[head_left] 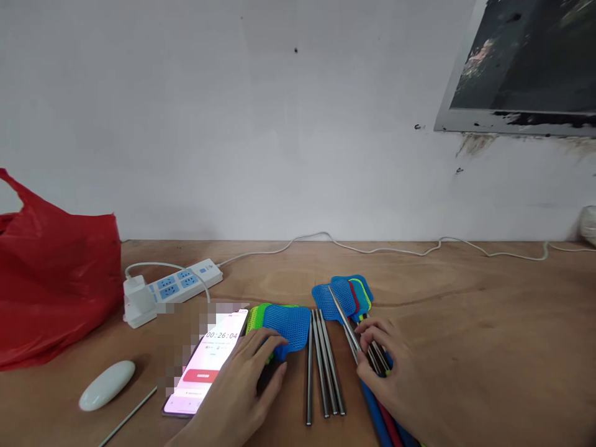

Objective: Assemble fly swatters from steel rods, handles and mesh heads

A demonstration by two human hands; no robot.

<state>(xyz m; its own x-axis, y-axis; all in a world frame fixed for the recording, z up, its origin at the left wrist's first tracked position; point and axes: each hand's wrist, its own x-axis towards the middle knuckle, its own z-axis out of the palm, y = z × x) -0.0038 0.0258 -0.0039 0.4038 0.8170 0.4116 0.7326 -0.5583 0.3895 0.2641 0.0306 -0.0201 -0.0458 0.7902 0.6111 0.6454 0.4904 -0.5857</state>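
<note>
Right hand (395, 372) has its fingertips pinched on a steel rod (342, 313). The rod runs up and away from the fingers, lying slantwise over the swatters (347, 295), whose mesh fans out just beyond the fingertips and whose handles (376, 413) pass under the palm. Left hand (246, 372) lies flat, fingers slightly apart, on a blue-and-green stack of heads (288, 323), gripping nothing. Loose rods (323, 366) lie between the two hands, phone (209, 360) just left of the left fingers. My read: the pinch sits low on the rod, so the far tip will swing easily – grip nearer the middle, or steer with small wrist moves. Press down through the left fingers so the heads don't skate. Mind the loose rods – a nudge from either thumb would likely roll them.
</note>
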